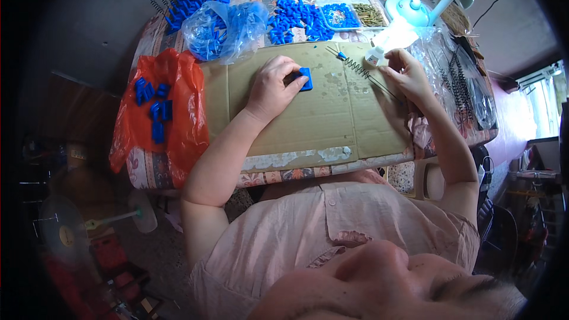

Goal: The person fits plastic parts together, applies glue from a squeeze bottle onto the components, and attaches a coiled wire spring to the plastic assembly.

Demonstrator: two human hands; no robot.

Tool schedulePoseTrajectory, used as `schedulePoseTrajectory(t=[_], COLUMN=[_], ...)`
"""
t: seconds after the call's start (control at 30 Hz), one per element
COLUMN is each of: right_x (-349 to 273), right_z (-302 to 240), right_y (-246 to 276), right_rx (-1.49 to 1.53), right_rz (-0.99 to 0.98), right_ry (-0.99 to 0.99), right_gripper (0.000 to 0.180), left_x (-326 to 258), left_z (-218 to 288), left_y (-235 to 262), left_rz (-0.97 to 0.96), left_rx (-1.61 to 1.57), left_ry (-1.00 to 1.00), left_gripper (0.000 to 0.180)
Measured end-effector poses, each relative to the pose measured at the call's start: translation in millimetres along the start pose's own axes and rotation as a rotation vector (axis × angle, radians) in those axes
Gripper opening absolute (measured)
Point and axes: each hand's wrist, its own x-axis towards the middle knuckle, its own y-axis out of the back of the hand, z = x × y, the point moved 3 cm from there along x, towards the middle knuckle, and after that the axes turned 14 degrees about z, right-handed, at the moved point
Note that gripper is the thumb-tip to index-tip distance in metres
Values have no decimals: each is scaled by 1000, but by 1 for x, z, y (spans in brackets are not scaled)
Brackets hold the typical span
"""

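Note:
My left hand (275, 86) is closed on a blue plastic block (305, 79), its fingers and thumb pressed at the block's left side, over the cardboard sheet (284, 121). My right hand (409, 77) has its fingers curled at the edge of a small white bottle (374, 57) with a label; glare partly washes out the bottle. Between the hands, a dark coil spring (357, 69) on a thin rod lies slanted on the cardboard, with a small blue cone-shaped piece (341, 56) at its far end.
Far left stand blue pieces with upright springs (198, 1), beside a clear bag (225, 29). A red plastic bag (186, 92) bears several blue blocks. Behind the cardboard are piled blue parts (296, 21), a tray of brass-coloured pieces (368, 15) and a lamp (409, 9). Loose springs (456, 83) lie right.

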Motion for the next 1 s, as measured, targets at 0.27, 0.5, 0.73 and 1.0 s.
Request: schedulePoseTrajectory(t=[0.27,0.5,0.73,1.0], right_x=[23,26,4,-3], right_z=[19,1,-73,-96], right_y=[-21,-24,-25,-42], right_rx=[-80,71,340,266], right_rz=[35,-80,-311,-338], right_ry=[35,37,66,314], right_gripper=[40,27,40,36], left_x=[1,1,0,-1], left_z=[5,1,0,14], left_y=[0,1,-3,-6], left_rz=[38,63,57,-22], left_rx=[-33,-86,-138,-104], left_ry=[7,16,1,-25], left_gripper=[20,17,14,14])
